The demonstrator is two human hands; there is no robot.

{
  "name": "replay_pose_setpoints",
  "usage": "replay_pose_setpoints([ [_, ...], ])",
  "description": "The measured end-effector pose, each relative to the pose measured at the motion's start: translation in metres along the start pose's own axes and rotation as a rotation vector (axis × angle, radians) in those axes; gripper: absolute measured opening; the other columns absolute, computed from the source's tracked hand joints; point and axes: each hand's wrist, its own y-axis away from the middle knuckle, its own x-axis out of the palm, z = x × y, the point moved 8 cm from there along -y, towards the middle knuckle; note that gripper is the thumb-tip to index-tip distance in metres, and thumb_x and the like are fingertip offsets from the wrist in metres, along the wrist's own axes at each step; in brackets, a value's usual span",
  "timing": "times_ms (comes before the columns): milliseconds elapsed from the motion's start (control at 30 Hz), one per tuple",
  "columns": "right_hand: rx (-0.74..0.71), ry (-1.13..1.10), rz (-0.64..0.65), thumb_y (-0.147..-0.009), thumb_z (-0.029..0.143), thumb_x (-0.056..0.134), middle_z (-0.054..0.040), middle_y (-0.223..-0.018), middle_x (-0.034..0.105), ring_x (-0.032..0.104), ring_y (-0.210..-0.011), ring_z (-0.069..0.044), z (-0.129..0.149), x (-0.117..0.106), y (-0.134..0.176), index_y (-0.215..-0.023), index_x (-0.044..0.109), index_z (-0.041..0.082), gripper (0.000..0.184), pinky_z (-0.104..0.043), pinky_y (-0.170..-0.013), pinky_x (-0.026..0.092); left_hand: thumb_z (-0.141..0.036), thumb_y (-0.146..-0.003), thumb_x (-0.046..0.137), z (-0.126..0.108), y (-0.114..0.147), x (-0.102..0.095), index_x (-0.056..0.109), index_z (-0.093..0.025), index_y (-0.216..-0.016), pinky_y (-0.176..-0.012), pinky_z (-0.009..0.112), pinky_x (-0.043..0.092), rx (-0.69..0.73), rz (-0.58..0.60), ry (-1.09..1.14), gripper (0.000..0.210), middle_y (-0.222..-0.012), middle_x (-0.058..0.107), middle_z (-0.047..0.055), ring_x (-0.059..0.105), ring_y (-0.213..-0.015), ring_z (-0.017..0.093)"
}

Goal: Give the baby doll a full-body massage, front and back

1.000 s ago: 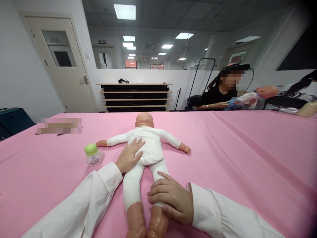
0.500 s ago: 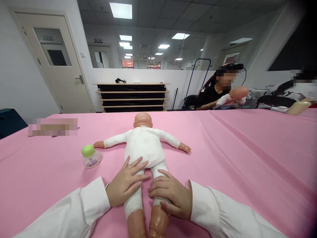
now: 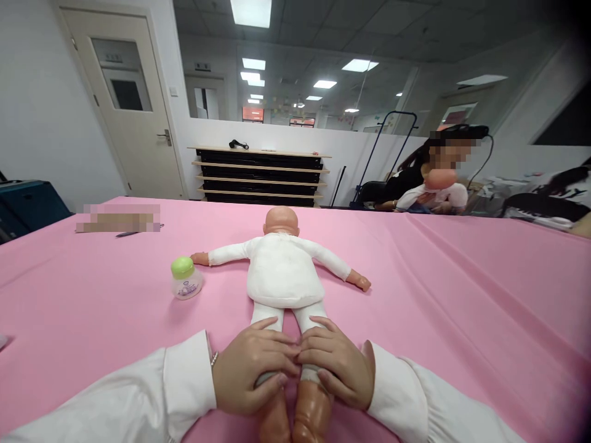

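Note:
A baby doll [image 3: 286, 271] with a white cloth body lies face down on the pink-covered table, head away from me and arms spread. My left hand [image 3: 253, 366] curls over its left leg around the knee, thumb on the near side. Around the right leg at about the same height, my right hand [image 3: 337, 360] is wrapped, fingers over the top and thumb below. The fingertips of both hands come close together between the legs. Left of the doll stands a small jar [image 3: 187, 283] with a green lid, near the doll's left hand.
The pink cloth [image 3: 438, 295] has folds on the right. A pen [image 3: 132, 232] lies by a blurred patch at the far left. Beyond the table, a person [image 3: 401, 184] in black holds another doll [image 3: 438, 191]. Shelving [image 3: 263, 178] stands against the wall.
My left hand has slid down from the doll's bottom and upper thigh, and its spread fingers now curl around the leg. My right hand stays on the other leg. The view has shifted left.

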Motion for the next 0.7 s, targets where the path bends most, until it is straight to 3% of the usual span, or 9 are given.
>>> replay_pose_setpoints([
  [133, -0.047, -0.051, -0.077, -0.092, 0.035, 0.017, -0.0053, -0.091, 0.059, 0.052, -0.088, -0.016, 0.002, -0.017, 0.003, -0.098, 0.055, 0.020, 0.041, -0.042, -0.093, 0.028, -0.027, -0.078, 0.038, -0.016, 0.000, 0.001, 0.058, -0.019, -0.089, -0.089, 0.035, 0.038, 0.195, -0.038, -0.038, 0.025, -0.112, 0.061, 0.005, 0.060, -0.089, 0.016],
  [233, -0.116, 0.000, -0.173, -0.092, 0.031, 0.021, -0.0082, -0.096, 0.058, 0.052, -0.090, -0.018, 0.009, -0.037, -0.009, -0.104, 0.053, 0.017, 0.037, -0.037, -0.082, 0.038, -0.024, -0.080, 0.036, -0.017, 0.000, 0.010, 0.054, -0.019, -0.088, -0.093, 0.036, 0.034, 0.246, -0.007, -0.092, 0.021, -0.093, 0.067, 0.003, 0.060, -0.089, 0.015],
  [300, -0.110, 0.106, -0.207, -0.090, 0.025, 0.027, -0.0101, -0.105, 0.057, 0.050, -0.098, -0.019, 0.011, -0.048, -0.028, -0.108, 0.052, 0.017, 0.032, -0.036, -0.083, 0.039, -0.023, -0.079, 0.035, -0.015, 0.000, 0.017, 0.052, -0.019, -0.087, -0.092, 0.036, 0.034, 0.251, 0.031, -0.127, 0.020, -0.079, 0.066, 0.002, 0.060, -0.087, 0.015],
  [367, -0.061, 0.254, -0.149, -0.088, 0.022, 0.036, -0.0115, -0.122, 0.050, 0.043, -0.113, -0.020, 0.009, -0.049, -0.055, -0.115, 0.049, 0.017, 0.031, -0.039, -0.092, 0.035, -0.023, -0.079, 0.034, -0.013, -0.001, 0.021, 0.052, -0.019, -0.084, -0.089, 0.036, 0.036, 0.235, 0.049, -0.159, 0.019, -0.075, 0.065, 0.003, 0.060, -0.082, 0.015],
  [433, -0.016, 0.371, 0.024, -0.086, 0.029, 0.044, -0.0100, -0.134, 0.039, 0.032, -0.125, -0.023, -0.001, -0.037, -0.081, -0.123, 0.044, 0.018, 0.039, -0.046, -0.101, 0.026, -0.024, -0.080, 0.033, -0.013, -0.003, 0.021, 0.052, -0.019, -0.082, -0.085, 0.035, 0.038, 0.227, 0.035, -0.169, 0.020, -0.071, 0.063, 0.003, 0.059, -0.076, 0.015],
  [533, 0.105, 0.419, 0.204, -0.082, 0.041, 0.050, -0.0046, -0.138, 0.036, 0.026, -0.129, -0.024, -0.033, -0.020, -0.100, -0.129, 0.040, 0.024, 0.051, -0.050, -0.106, 0.017, -0.025, -0.085, 0.027, -0.015, -0.005, 0.016, 0.052, -0.020, -0.078, -0.083, 0.032, 0.039, 0.227, -0.044, -0.144, 0.026, -0.068, 0.063, 0.000, 0.059, -0.070, 0.012],
  [633, 0.271, 0.374, 0.183, -0.082, 0.049, 0.048, -0.0032, -0.140, 0.033, 0.028, -0.129, -0.023, -0.068, -0.015, -0.095, -0.132, 0.037, 0.026, 0.056, -0.047, -0.105, 0.019, -0.027, -0.089, 0.024, -0.015, -0.006, 0.010, 0.053, -0.020, -0.077, -0.086, 0.031, 0.038, 0.199, -0.109, -0.106, 0.033, -0.068, 0.064, -0.001, 0.060, -0.071, 0.010],
  [700, 0.298, 0.351, 0.146, -0.082, 0.051, 0.046, -0.0028, -0.142, 0.029, 0.025, -0.130, -0.022, -0.078, -0.012, -0.088, -0.134, 0.035, 0.027, 0.058, -0.046, -0.106, 0.018, -0.029, -0.089, 0.024, -0.014, -0.006, 0.007, 0.054, -0.020, -0.077, -0.088, 0.031, 0.039, 0.174, -0.117, -0.073, 0.034, -0.068, 0.064, -0.001, 0.060, -0.073, 0.011],
])
